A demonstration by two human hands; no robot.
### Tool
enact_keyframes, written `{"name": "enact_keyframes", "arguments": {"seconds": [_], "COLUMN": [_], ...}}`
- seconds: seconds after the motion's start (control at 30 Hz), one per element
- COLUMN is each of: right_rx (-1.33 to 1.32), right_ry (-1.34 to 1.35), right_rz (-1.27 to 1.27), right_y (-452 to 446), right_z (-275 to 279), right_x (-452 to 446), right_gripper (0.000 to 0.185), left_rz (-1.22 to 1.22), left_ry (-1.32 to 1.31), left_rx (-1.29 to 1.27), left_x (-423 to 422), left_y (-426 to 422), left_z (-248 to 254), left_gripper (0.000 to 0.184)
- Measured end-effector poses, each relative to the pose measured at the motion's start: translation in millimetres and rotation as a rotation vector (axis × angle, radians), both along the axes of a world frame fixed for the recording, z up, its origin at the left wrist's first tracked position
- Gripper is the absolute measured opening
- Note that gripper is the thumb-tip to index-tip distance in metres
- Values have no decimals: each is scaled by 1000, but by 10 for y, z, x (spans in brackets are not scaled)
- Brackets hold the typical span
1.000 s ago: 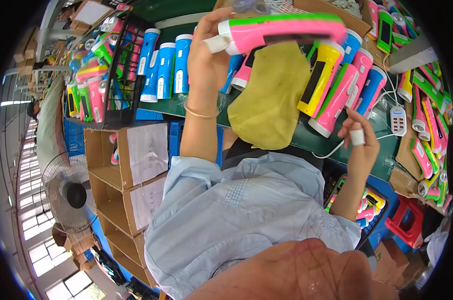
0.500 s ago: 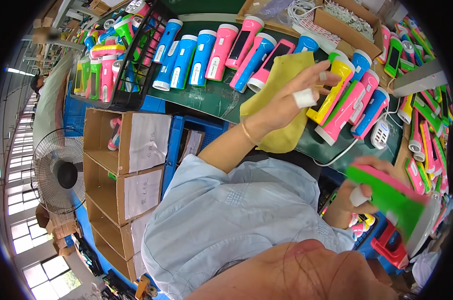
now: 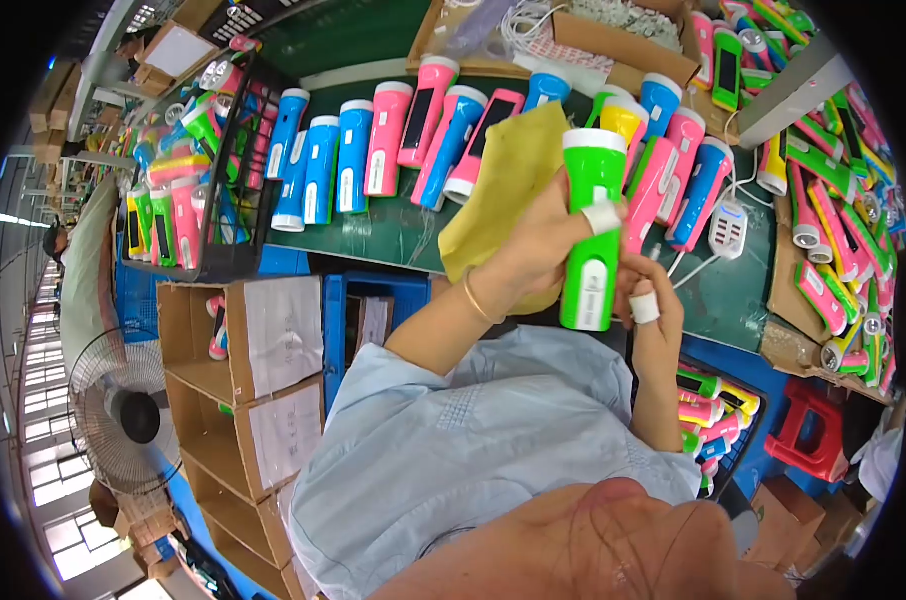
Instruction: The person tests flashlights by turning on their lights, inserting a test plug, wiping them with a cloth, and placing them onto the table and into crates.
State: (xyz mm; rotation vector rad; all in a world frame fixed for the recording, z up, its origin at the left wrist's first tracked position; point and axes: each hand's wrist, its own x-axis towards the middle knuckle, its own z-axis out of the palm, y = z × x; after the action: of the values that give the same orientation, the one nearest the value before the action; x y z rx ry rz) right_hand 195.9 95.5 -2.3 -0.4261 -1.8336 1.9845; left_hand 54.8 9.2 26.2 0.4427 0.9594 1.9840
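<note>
A green flashlight [image 3: 594,262] with a white head is held upright in front of me, its small white label facing up. My left hand [image 3: 541,238] is closed round its upper body, the taped thumb lying across the front. Curled at the lower right edge of the same flashlight is my right hand [image 3: 659,325], with tape on one digit; some of its fingers are partly hidden behind the flashlight. A yellow cloth [image 3: 493,195] hangs over the table edge behind my left hand. Just beyond the right hand lie pink flashlights [image 3: 650,190] and a blue one [image 3: 703,195].
A row of blue and pink flashlights [image 3: 354,160] lines the green table [image 3: 373,240]. A white charging hub [image 3: 729,228] with cables sits at the right. A black crate [image 3: 205,240], cardboard bins [image 3: 201,340], a red stool [image 3: 811,430] and a fan [image 3: 133,415] surround the table.
The flashlight has come from the far right to the middle and turned its green face up. My left hand has left the cloth and closed on it; the right hand moved inward with it.
</note>
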Motion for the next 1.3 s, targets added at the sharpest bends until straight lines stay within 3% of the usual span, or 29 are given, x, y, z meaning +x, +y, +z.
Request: {"name": "enact_keyframes", "arguments": {"seconds": [0.23, 0.43, 0.53, 0.57, 0.63, 0.77, 0.8, 0.87, 0.9, 1.0, 1.1, 1.2, 1.3], "right_rx": [143, 50, 57, 133, 131, 332, 370, 558, 585, 618, 525, 440, 303], "right_ry": [-63, -129, -54, -52, -67, -77, 4, -190, -159, -13, 159, 224, 282], "right_rz": [-296, -206, -230, -256, -328, -33, 98, 289, 308, 354, 352, 412, 470], "right_y": [68, 98, 85, 120, 245, 632, 659, 645, 643, 621, 549, 572, 547], "right_z": [28, -101, -81, -90, 16, 186, 188, 358, 350, 291, 132, 45, 167], "right_x": [121, 175, 121, 99, 25, -400, -534, -656, -688, -750, -725, -701, -637], "right_gripper": [34, 27, 24, 30, 25, 41, 43, 42, 40, 34, 23, 23, 26], "left_rz": [-152, -159, -179, -169, -158, -298, -275, -219, -186, -218, -253, -359, -466], "left_ry": [-244, -341, -309, -242, -124, 102, 239, 524, 548, 566, 533, 271, 6], "left_rx": [6, -43, -4, -42, -129, -368, -391, -423, -464, -552, -499, -522, -360], "left_x": [-305, -335, -381, -353, -250, 119, 184, 267, 264, 256, 280, 306, 346], "left_y": [55, 99, 98, 68, -14, -111, -118, -133, -154, -204, -228, -253, -282], "left_z": [77, 13, -97, -113, -83, 30, -13, -78, -55, -22, -68, 18, 55], "left_gripper": [34, 39, 38, 37, 35, 32, 33, 35, 38, 39, 54, 39, 38]}}
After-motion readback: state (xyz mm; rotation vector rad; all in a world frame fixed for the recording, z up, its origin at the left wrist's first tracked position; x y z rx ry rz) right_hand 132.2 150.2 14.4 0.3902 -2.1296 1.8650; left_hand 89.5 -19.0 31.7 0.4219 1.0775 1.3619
